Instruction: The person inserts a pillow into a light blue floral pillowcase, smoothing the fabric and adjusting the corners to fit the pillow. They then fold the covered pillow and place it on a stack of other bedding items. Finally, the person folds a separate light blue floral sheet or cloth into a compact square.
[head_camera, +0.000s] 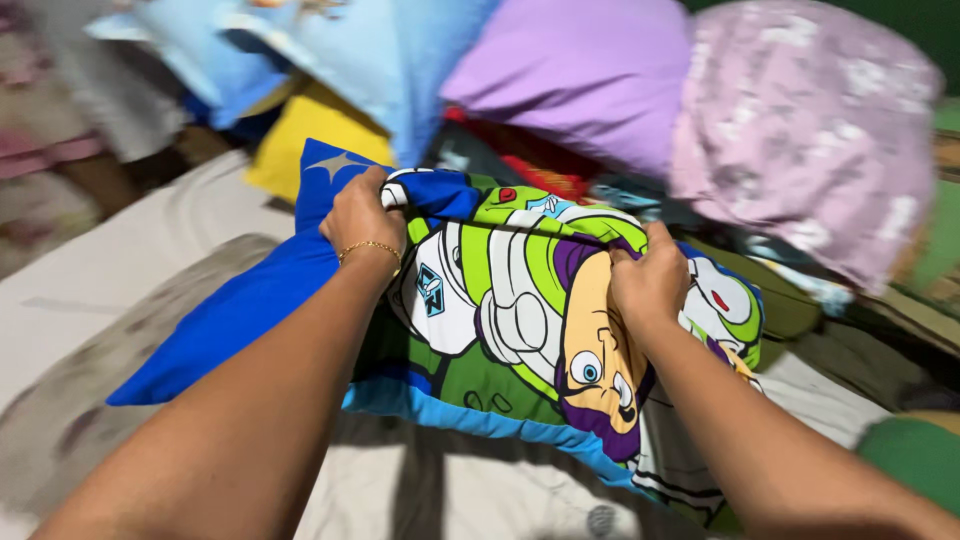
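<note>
A pillow in a blue cartoon-print case (500, 330) lies in front of me on a pale bed sheet (90, 290). The print shows a spaceman figure in white, green and purple. My left hand (362, 215), with a thin gold bracelet on the wrist, grips the far edge of the case near its blue corner. At the same far edge, further right, my right hand (648, 282) pinches the fabric over the figure's head. Both fists are closed on the cloth, which is bunched between them.
Behind the pillow is a pile of bedding: a lilac pillow (590, 70), a pink patterned pillow (810, 130), light blue pillows (350, 50) and a yellow one (300, 135). Dark and green cloth (915, 455) lies at the right.
</note>
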